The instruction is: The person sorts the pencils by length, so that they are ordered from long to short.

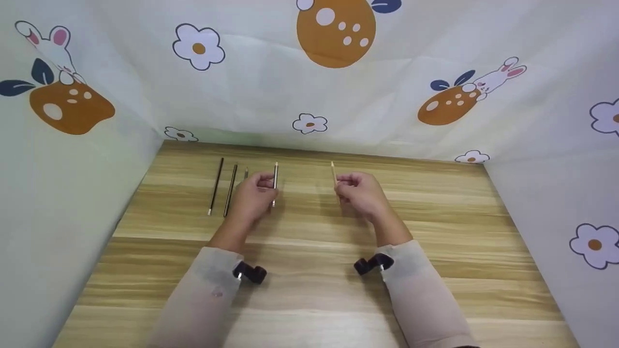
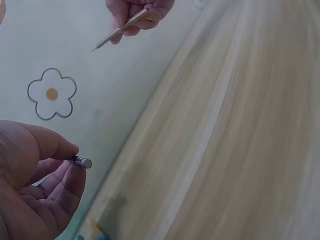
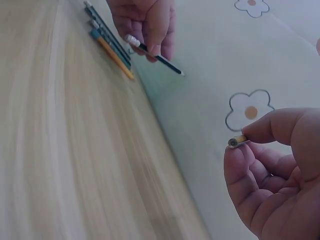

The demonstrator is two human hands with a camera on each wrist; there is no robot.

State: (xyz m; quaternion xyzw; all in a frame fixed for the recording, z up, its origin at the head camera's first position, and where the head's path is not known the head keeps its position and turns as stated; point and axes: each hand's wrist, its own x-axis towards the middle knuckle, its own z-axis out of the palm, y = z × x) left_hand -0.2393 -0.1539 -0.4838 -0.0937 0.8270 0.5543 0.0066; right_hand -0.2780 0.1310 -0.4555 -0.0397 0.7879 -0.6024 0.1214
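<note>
My left hand (image 1: 252, 197) pinches a dark pencil (image 1: 275, 175) between thumb and fingers, its tip pointing toward the back wall. The pencil's white eraser end (image 3: 133, 40) shows in the right wrist view. Across from it, my right hand (image 1: 361, 194) pinches a pale wood-coloured pencil (image 1: 333, 170), also tip away from me. Its blunt end (image 3: 233, 143) faces the right wrist camera. Both pencils are held over the table, apart from each other. Left of my left hand lie a dark pencil with a white end (image 1: 216, 185) and another dark pencil (image 1: 232, 181); a grey pencil (image 1: 246, 171) is partly hidden behind that hand.
An orange pencil with a teal end (image 3: 113, 54) lies beside the dark ones in the right wrist view. The wood-grain table (image 1: 309, 290) meets a patterned cloth wall (image 1: 251, 96) at the back, with cloth on both sides. A black wrist camera (image 1: 251, 273) sits at the left cuff.
</note>
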